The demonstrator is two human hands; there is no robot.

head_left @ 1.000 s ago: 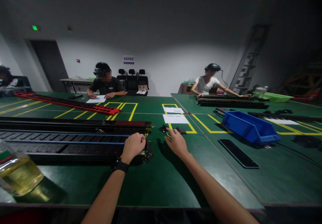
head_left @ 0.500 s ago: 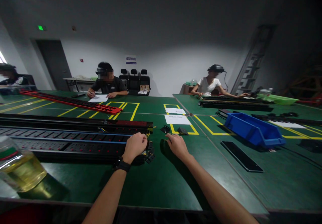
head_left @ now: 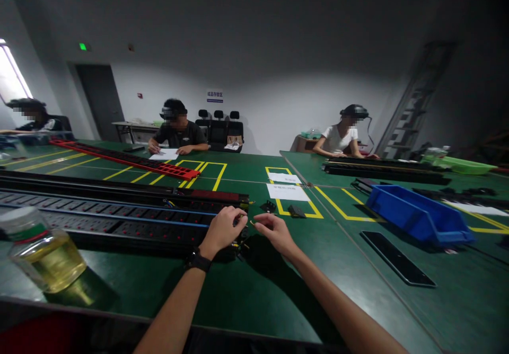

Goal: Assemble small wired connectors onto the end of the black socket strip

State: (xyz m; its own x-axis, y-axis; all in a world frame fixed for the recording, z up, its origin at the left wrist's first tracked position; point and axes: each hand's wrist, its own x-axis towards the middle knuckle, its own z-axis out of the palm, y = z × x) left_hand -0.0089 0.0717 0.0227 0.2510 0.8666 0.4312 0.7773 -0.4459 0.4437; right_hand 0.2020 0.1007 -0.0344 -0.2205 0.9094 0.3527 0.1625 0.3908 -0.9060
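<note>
Rails, long, black and slotted, with red dots and blue edging [head_left: 155,230], lie at 9 o'clock from the gap between the hands, on a green table with yellow tape lines [head_left: 178,290]. The step appears to be close fingertip work at the rails' near end. The left hand [head_left: 225,229] is there with curled fingers; I cannot tell whether it grips anything. The right hand [head_left: 276,232] faces it, thumb and forefinger apart, a tiny yellowish fragment [head_left: 251,223] beside the fingertips; whether it is held is unclear. Such a small piece calls for a light, precise pinch.

Small black clips [head_left: 268,206] sit at 2 o'clock, a black wedge-like block [head_left: 296,211] between 2 and 3, a blue plastic bin [head_left: 417,211] at 3, and a clear bottle of yellow liquid [head_left: 51,253] between 8 and 9.

Compared with half a second ago, the right hand has drawn closer to the left, away from the clips, and its fingers are more open.
</note>
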